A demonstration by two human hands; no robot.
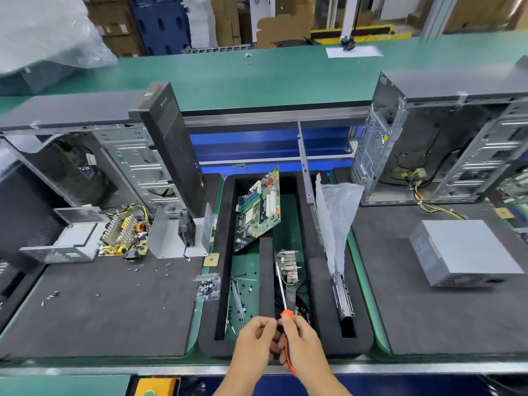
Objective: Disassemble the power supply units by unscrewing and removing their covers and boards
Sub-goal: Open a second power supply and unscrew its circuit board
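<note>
Still closed, grey power supply unit (468,251) sits on the mat at 2 o'clock from the hands, nearer the right hand (300,338), which grips the screwdriver (283,298), shaft pointing 12 o'clock. Left hand (254,337) pinches its handle.

1. Both forearms reach forward from the bottom edge and meet near the middle.
2. The left hand (255,335) has its fingers curled, fingertips pinched together just beside the right hand.
3. The right hand (297,338) has its fingers wrapped round a screwdriver (283,298), whose shaft points away from the body.
</note>
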